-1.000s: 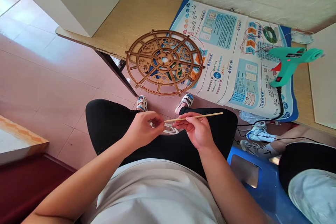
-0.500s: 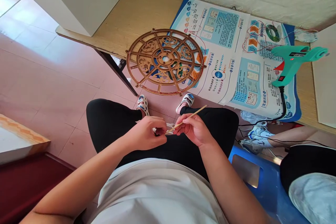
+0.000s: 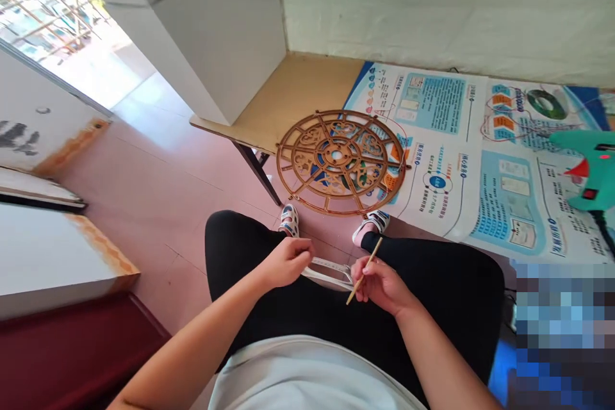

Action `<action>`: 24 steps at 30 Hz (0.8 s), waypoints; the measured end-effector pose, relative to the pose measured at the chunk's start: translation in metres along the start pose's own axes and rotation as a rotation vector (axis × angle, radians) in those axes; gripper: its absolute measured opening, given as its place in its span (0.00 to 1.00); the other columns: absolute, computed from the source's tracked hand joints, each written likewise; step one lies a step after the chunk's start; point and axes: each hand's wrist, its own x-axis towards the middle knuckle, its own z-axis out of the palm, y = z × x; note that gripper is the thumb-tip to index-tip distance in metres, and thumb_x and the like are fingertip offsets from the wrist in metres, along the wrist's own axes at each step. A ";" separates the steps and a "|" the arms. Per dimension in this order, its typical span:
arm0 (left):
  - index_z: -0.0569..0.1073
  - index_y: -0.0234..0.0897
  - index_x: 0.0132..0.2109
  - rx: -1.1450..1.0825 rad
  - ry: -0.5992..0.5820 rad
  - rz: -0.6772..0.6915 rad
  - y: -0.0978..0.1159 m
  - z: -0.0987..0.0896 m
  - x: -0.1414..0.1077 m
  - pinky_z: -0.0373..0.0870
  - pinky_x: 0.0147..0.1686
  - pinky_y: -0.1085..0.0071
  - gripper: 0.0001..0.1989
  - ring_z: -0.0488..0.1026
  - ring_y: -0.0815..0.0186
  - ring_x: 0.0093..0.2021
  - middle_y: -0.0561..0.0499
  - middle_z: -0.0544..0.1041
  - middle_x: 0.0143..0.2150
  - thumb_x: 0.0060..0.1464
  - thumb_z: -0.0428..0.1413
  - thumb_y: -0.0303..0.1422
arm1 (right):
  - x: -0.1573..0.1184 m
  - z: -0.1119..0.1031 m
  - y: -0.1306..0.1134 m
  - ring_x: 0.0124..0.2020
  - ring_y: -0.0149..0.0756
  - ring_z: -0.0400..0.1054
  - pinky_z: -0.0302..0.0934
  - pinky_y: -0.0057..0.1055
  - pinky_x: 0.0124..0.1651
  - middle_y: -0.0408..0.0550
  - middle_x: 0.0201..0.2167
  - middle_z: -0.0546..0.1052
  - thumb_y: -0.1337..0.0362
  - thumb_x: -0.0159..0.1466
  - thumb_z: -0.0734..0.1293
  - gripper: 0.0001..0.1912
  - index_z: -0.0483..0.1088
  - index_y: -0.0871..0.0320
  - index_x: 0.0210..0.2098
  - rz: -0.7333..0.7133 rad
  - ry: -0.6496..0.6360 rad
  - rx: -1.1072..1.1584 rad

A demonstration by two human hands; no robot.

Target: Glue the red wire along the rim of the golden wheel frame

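I sit with both hands over my lap in black trousers. My left hand (image 3: 286, 261) pinches one end of a thin pale strip piece (image 3: 331, 271) that reaches across toward my right hand. A slim wooden stick (image 3: 364, 270) is gripped in my right hand (image 3: 382, 284), tilted up and to the right, its lower end near the strip. A brown ornate wheel-shaped frame (image 3: 341, 161) lies on the wooden table's (image 3: 293, 93) front edge, beyond my knees and feet.
A printed blue-and-white poster (image 3: 480, 147) covers the table's right part. A teal glue gun (image 3: 592, 170) stands at the right edge on it. A white cabinet (image 3: 202, 19) rises at the table's left, and a low white ledge (image 3: 52, 256) sits to my left.
The view has swung up and to the left. My right hand has drawn the stick away from the left hand and tilted it steeper; the pale strip now shows stretched between the hands.
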 end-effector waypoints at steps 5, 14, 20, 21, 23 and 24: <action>0.74 0.34 0.53 -0.109 0.243 -0.111 -0.003 -0.036 0.006 0.80 0.44 0.62 0.18 0.77 0.63 0.44 0.46 0.78 0.48 0.66 0.57 0.44 | 0.018 -0.021 0.006 0.38 0.34 0.74 0.73 0.34 0.40 0.48 0.43 0.77 0.54 0.72 0.68 0.16 0.72 0.61 0.50 0.062 0.119 -0.050; 0.75 0.33 0.52 -0.280 0.511 -0.148 0.010 -0.064 0.019 0.80 0.45 0.61 0.17 0.77 0.63 0.45 0.46 0.78 0.49 0.65 0.59 0.43 | 0.024 -0.022 0.010 0.42 0.37 0.74 0.74 0.38 0.44 0.50 0.47 0.77 0.54 0.72 0.68 0.17 0.72 0.60 0.53 0.184 0.228 -0.095; 0.74 0.33 0.53 -0.337 0.506 -0.190 0.024 -0.063 0.031 0.80 0.43 0.62 0.18 0.77 0.64 0.43 0.46 0.78 0.48 0.66 0.58 0.43 | 0.026 -0.020 0.008 0.43 0.37 0.74 0.74 0.39 0.45 0.51 0.48 0.77 0.54 0.72 0.68 0.18 0.72 0.60 0.53 0.210 0.239 -0.090; 0.74 0.34 0.53 -0.328 0.507 -0.199 0.027 -0.064 0.034 0.80 0.44 0.62 0.18 0.77 0.63 0.44 0.46 0.78 0.49 0.66 0.58 0.43 | 0.026 -0.020 0.008 0.43 0.37 0.74 0.74 0.39 0.45 0.51 0.48 0.77 0.54 0.72 0.68 0.18 0.72 0.60 0.53 0.210 0.239 -0.089; 0.74 0.34 0.54 -0.299 0.514 -0.222 0.032 -0.065 0.039 0.80 0.45 0.61 0.18 0.77 0.62 0.45 0.45 0.78 0.50 0.65 0.59 0.43 | 0.026 -0.020 0.008 0.43 0.38 0.74 0.74 0.39 0.45 0.51 0.48 0.77 0.54 0.72 0.68 0.18 0.72 0.60 0.53 0.208 0.237 -0.085; 0.74 0.34 0.54 -0.281 0.518 -0.236 0.034 -0.065 0.041 0.80 0.45 0.61 0.18 0.77 0.62 0.46 0.45 0.78 0.50 0.65 0.59 0.42 | 0.026 -0.020 0.007 0.43 0.38 0.74 0.74 0.39 0.45 0.51 0.48 0.77 0.54 0.72 0.68 0.18 0.72 0.60 0.54 0.207 0.235 -0.083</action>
